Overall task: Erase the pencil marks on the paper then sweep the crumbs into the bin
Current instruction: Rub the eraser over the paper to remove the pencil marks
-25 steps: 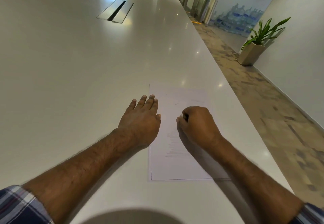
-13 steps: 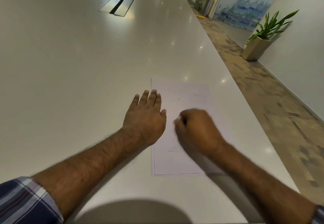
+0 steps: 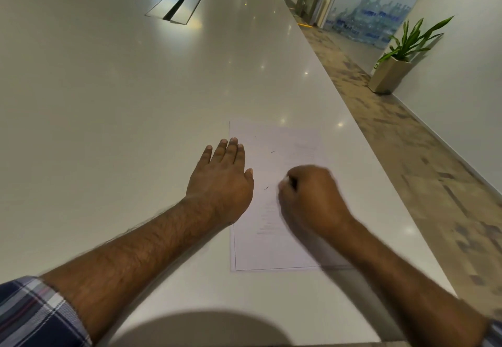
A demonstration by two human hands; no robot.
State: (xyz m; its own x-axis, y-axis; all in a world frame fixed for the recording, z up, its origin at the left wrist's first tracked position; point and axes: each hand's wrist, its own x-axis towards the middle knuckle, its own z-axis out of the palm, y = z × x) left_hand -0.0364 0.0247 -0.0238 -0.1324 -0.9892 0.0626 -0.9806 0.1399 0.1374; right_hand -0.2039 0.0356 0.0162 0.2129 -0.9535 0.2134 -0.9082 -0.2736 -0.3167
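Note:
A white sheet of paper [image 3: 271, 249] lies on the white table [image 3: 135, 102] near its right edge. Faint pencil lines run down the sheet's middle. Two small dark crumbs [image 3: 266, 188] lie on the sheet. My left hand [image 3: 221, 181] rests flat, fingers spread, on the paper's left edge. My right hand [image 3: 312, 200] is closed in a fist on the middle of the sheet, blurred by motion, with a small white eraser [image 3: 285, 179] peeking out at its fingertips. No bin is in view.
The table's right edge [image 3: 380, 178] runs close to the paper, with patterned floor beyond. A potted plant [image 3: 394, 69] stands by the right wall. A metal cable hatch [image 3: 176, 4] is set in the table far ahead.
My right fist has rubbed back and forth over the sheet's middle, and a second dark crumb shows on the paper. My left hand has stayed flat on the paper's edge.

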